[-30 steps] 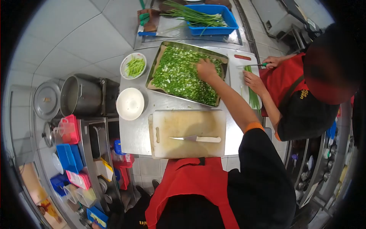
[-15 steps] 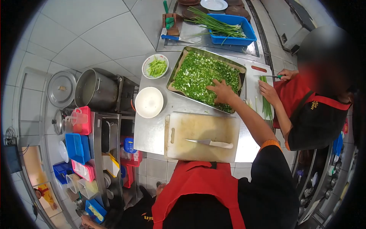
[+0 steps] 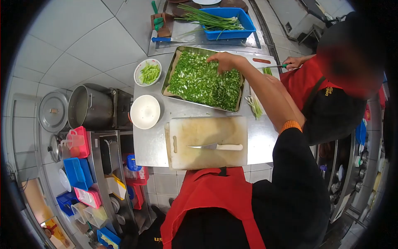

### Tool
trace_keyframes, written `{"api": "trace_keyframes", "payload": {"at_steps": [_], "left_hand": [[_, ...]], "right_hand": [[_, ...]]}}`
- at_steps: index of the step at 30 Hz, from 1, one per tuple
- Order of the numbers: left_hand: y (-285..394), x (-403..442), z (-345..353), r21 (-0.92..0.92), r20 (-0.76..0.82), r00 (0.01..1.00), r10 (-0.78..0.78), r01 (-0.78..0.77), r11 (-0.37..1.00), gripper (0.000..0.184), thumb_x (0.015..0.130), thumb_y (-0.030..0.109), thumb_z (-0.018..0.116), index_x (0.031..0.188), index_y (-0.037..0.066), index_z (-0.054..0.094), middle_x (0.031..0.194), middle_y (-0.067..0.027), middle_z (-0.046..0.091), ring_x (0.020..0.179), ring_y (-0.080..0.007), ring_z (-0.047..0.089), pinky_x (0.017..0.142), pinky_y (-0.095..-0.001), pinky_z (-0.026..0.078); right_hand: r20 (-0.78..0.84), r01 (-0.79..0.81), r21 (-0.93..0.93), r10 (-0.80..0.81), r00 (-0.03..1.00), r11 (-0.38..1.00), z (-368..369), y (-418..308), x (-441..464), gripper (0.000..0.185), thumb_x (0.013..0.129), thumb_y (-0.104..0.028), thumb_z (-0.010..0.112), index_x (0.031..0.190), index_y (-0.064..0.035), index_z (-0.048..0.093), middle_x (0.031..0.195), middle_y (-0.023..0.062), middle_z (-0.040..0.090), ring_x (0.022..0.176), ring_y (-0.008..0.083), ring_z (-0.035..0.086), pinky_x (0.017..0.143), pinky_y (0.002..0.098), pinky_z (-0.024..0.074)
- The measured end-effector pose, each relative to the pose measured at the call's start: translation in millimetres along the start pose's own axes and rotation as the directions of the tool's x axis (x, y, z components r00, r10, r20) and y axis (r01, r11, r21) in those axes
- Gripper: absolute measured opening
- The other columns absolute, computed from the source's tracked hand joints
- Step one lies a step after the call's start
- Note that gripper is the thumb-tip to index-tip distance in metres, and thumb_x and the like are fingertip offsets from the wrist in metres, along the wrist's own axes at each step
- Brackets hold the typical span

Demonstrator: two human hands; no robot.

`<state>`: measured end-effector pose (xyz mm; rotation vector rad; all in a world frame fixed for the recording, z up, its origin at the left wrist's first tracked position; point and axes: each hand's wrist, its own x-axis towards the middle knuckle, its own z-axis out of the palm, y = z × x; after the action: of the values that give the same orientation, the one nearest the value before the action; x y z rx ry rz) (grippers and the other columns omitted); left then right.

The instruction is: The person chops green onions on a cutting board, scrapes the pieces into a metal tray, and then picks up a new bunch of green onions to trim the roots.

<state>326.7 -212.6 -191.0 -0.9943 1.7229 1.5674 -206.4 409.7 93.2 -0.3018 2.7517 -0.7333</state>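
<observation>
Tray [image 3: 200, 104] under right hand [image 3: 225, 62], long axis roughly crosswise

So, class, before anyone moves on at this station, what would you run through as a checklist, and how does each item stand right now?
1. Knife laid down on the cutting board: ok.
2. Chopped greens gathered in the tray: ok.
3. Both of the wearer's hands visible: not ok, only the right hand shows, over the tray.
4. Co-worker's knife set down: not ok, it is held.
5. Gap between the wearer's right arm and the co-worker's forearm: cannot tell, they overlap in view.
</observation>
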Motion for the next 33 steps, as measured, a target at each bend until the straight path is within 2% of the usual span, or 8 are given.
{"api": "trace_keyframes", "payload": {"at_steps": [4,9,11,12,15,19,23,33], "left_hand": [[1,3,0,0.002,0.004,1.0,0.003,-0.003,1.0,0.04,0.097,0.034,0.048,0.114,-0.001,0.058,0.094,-0.0075,0.065,0.09,-0.0218,0.062,0.082,-0.036,0.05],[4,7,1,0.013,0.004,1.0,0.008,-0.008,1.0,0.039,0.097,0.033,0.049,0.114,-0.001,0.058,0.094,-0.0076,0.065,0.09,-0.0216,0.062,0.081,-0.0358,0.05],[6,8,2,0.017,0.007,1.0,0.011,-0.011,1.0,0.039,0.097,0.033,0.049,0.114,-0.001,0.058,0.094,-0.0076,0.065,0.09,-0.0215,0.062,0.081,-0.0356,0.05],[9,8,4,0.014,0.008,1.0,0.015,-0.015,1.0,0.039,0.097,0.033,0.049,0.114,-0.001,0.058,0.094,-0.0076,0.065,0.09,-0.0215,0.062,0.081,-0.0356,0.05],[12,11,1,0.019,0.007,1.0,0.023,-0.023,1.0,0.039,0.097,0.033,0.049,0.114,-0.001,0.058,0.094,-0.0076,0.065,0.09,-0.0214,0.062,0.081,-0.0354,0.05],[16,15,5,0.018,0.011,0.999,0.035,-0.035,0.999,0.038,0.096,0.032,0.049,0.114,-0.001,0.058,0.094,-0.0077,0.065,0.09,-0.0212,0.062,0.081,-0.0352,0.05],[15,21,5,-0.012,0.017,0.999,0.041,-0.041,0.999,0.038,0.096,0.032,0.049,0.114,-0.001,0.058,0.095,-0.0077,0.064,0.09,-0.0211,0.061,0.08,-0.035,0.05],[36,10,11,-0.014,-0.003,0.999,0.039,-0.039,0.999,0.031,0.095,0.019,0.051,0.116,-0.003,0.056,0.093,-0.0084,0.063,0.085,-0.0176,0.06,0.076,-0.0313,0.05]], "right_hand": [[-0.156,-0.002,-0.323,-0.051,0.986,0.946,-3,14,-10,0.045,0.066,-0.007,0.07,0.11,-0.0025,0.066,0.092,0.0137,0.07,0.084,0.0283,0.069,0.078,0.0373,0.0553],[0.079,-0.336,0.454,0.339,0.938,0.825,-3,7,-30,0.019,0.076,-0.011,0.068,0.094,-0.0053,0.07,0.09,0.0118,0.071,0.086,0.0254,0.068,0.078,0.0369,0.0541],[-0.145,-0.108,0.51,0.209,0.967,0.853,14,6,-39,0.016,0.076,-0.012,0.069,0.09,-0.0056,0.071,0.084,0.0118,0.07,0.081,0.0255,0.068,0.075,0.0365,0.054],[-0.368,0.134,0.505,0.072,0.927,0.853,20,7,-39,0.012,0.076,-0.012,0.069,0.086,-0.006,0.071,0.079,0.0119,0.07,0.075,0.0257,0.069,0.072,0.0361,0.0539],[0.01,-0.009,-0.089,0.01,1.0,0.996,34,14,-44,0.011,0.076,-0.018,0.071,0.08,-0.0074,0.071,0.08,0.0138,0.07,0.072,0.0303,0.067,0.069,0.0394,0.0528],[-0.157,-0.067,-0.321,0.016,0.987,0.945,53,3,-37,0.004,0.072,-0.008,0.066,0.074,-0.0074,0.069,0.084,0.0157,0.066,0.079,0.0381,0.062,0.074,0.0445,0.0491],[-0.084,0.07,-0.128,-0.081,0.993,0.989,87,-20,-53,0.01,0.072,-0.003,0.063,0.079,-0.0098,0.065,0.104,0.011,0.058,0.111,0.0387,0.047,0.084,0.0478,0.0495],[-0.233,0.063,0.017,-0.057,0.971,0.998,107,-10,-63,0.013,0.072,-0.002,0.064,0.08,-0.0115,0.069,0.089,0.0072,0.061,0.095,0.0307,0.053,0.089,0.0411,0.0415]]}}
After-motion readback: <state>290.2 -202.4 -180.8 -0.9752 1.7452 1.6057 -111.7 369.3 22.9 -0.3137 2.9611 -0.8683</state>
